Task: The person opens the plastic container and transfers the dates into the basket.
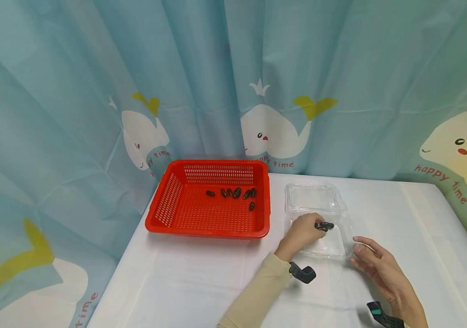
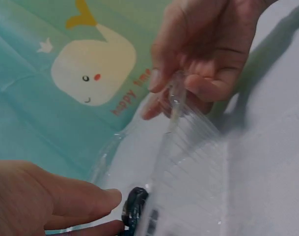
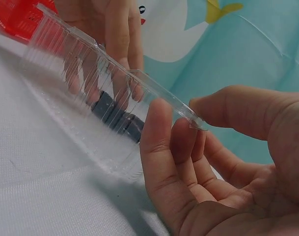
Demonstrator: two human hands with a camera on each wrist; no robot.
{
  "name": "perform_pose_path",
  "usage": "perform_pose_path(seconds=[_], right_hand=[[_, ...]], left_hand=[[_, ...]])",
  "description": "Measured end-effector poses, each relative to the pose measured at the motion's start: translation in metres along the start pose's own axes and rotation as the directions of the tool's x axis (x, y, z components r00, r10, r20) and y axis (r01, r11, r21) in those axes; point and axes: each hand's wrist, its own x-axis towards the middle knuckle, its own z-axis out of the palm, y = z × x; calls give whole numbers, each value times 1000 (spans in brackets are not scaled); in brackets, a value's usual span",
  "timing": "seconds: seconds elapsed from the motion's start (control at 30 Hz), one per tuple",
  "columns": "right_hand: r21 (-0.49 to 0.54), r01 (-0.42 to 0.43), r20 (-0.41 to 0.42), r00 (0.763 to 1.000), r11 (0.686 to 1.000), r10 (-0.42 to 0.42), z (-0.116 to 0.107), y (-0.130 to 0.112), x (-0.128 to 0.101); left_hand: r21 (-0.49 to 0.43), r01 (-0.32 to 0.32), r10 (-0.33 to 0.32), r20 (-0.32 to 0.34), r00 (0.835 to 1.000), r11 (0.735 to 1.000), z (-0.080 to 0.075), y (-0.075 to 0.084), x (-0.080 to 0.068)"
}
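Observation:
A clear plastic clamshell box (image 1: 327, 248) lies on the table with its lid (image 1: 311, 196) folded back toward the curtain. My right hand (image 1: 382, 266) pinches the box's right rim between thumb and fingers, plainly seen in the right wrist view. My left hand (image 1: 305, 230) reaches over the box's left side, fingers pointing down inside. Several small dark, glossy oval pieces (image 1: 325, 226) lie in the box right at the left fingertips. In the left wrist view, one dark piece (image 2: 134, 204) sits just beyond the thumb (image 2: 110, 197), which is apart from the finger below it.
A red perforated plastic basket (image 1: 163, 229) stands left of the box, with several more dark oval pieces (image 1: 237, 192) toward its back right. A white cloth covers the table (image 1: 200, 278). A blue curtain (image 1: 200, 68) with whale prints hangs along the back and left.

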Motion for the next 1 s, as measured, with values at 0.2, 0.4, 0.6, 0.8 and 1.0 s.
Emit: perform_pose_path(seconds=[0.2, 0.4, 0.6, 0.8, 1.0], right_hand=[[3, 12, 7, 1000, 1000, -12, 0, 0, 0], [1, 3, 2, 1000, 1000, -3, -1, 1, 1], [16, 17, 15, 1000, 1000, -17, -1, 3, 1], [-12, 8, -9, 1000, 1000, -9, -1, 3, 0], [-15, 11, -12, 1000, 1000, -11, -1, 3, 1]], left_hand=[[8, -30, 30, -55, 998, 1000, 7, -2, 1], [4, -38, 39, -88, 995, 999, 10, -2, -1], [130, -74, 87, -96, 992, 989, 14, 1, -1], [322, -12, 63, -147, 987, 947, 21, 9, -3], [458, 74, -6, -148, 989, 886, 30, 13, -1]])
